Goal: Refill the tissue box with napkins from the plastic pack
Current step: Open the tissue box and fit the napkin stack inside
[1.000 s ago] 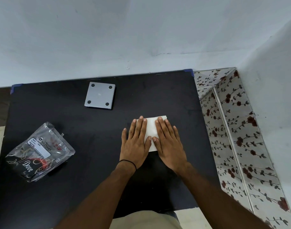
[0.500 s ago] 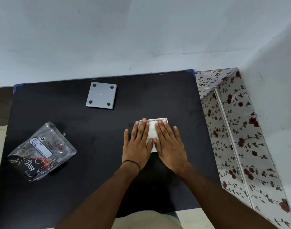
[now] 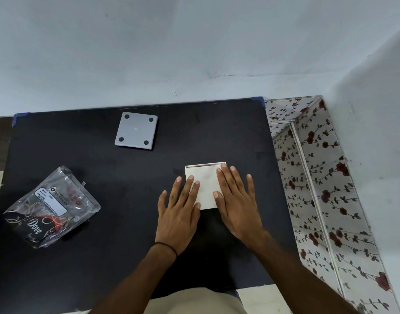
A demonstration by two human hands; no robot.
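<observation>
White napkins [image 3: 207, 184] fill a shallow white square tissue box whose rim [image 3: 205, 165] shows at the far edge, right of centre on the black table [image 3: 103, 177]. My left hand [image 3: 179, 211] lies flat with its fingertips on the napkins' left part. My right hand [image 3: 236, 200] lies flat over their right side, fingers spread. A grey square lid [image 3: 136, 130] with dark round pads at its corners lies farther back. The crumpled clear plastic pack [image 3: 48, 207] with a white label lies at the table's left.
A pale wall runs behind the table. A floral-patterned panel [image 3: 319, 189] stands along the table's right edge. My beige-clad lap shows at the near edge.
Both hands have slid apart and slightly back toward me, uncovering more of the white napkins in the middle. The box rim now shows at the far edge.
</observation>
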